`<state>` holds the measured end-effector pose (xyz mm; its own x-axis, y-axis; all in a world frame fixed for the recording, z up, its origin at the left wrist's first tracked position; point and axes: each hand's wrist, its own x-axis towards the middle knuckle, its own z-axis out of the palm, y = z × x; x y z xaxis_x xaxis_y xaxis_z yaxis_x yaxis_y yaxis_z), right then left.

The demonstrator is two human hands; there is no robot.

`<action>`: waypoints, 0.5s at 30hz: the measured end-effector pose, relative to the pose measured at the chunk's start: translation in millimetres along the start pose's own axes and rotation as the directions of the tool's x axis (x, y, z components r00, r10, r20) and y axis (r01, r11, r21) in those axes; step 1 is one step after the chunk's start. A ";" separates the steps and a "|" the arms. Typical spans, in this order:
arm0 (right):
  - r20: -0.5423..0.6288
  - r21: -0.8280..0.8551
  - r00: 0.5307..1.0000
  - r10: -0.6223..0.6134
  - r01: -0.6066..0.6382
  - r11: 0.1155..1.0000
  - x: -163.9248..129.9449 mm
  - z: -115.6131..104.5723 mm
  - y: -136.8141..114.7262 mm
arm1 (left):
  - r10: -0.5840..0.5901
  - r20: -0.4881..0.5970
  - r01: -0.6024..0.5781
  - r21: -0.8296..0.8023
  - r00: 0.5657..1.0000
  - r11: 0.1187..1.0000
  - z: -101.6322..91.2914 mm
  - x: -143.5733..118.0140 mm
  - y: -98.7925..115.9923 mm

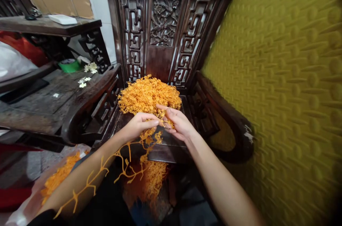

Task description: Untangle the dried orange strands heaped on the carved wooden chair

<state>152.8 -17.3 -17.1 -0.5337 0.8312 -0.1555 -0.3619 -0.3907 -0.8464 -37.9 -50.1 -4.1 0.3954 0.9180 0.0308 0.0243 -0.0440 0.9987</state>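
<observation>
Orange branching strand [118, 153] — between fingers [150, 124]

Both forearms reach forward from the lower corners and converge, the left forearm [109, 149] slanting rightward, the right forearm [216, 176] slanting leftward, both bare. The left hand [144, 121] has its thumb laid straight alongside the forefinger, tips pinched together. The right hand [179, 122] faces it, forefinger stretched out, lower fingers bent inward beneath the thumb. Their fingertips come close together.

Tangled orange heap [149, 94] on wooden seat [172, 142]
</observation>
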 end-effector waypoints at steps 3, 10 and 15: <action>-0.087 0.021 0.992 -0.091 0.093 0.995 10.1 -2.1 -2.2 | -0.097 0.069 0.107 -0.147 0.993 0.983 -0.1 -4.0 -1.7; -0.415 -0.057 0.845 -0.337 0.345 0.937 18.8 -26.0 -21.2 | -0.046 -0.285 0.028 -0.065 0.958 0.997 -1.7 1.6 -16.0; -0.215 -0.244 0.923 -0.318 0.265 0.933 7.7 7.5 3.9 | -0.028 -0.500 -0.022 -0.094 0.865 0.995 -4.5 13.9 -28.3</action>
<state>141.5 -15.4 -17.8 -0.2135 0.9768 0.0165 -0.2923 -0.0477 -0.9551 -37.2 -34.3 -31.7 -0.1181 0.9928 0.0187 -0.0706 -0.0272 0.9971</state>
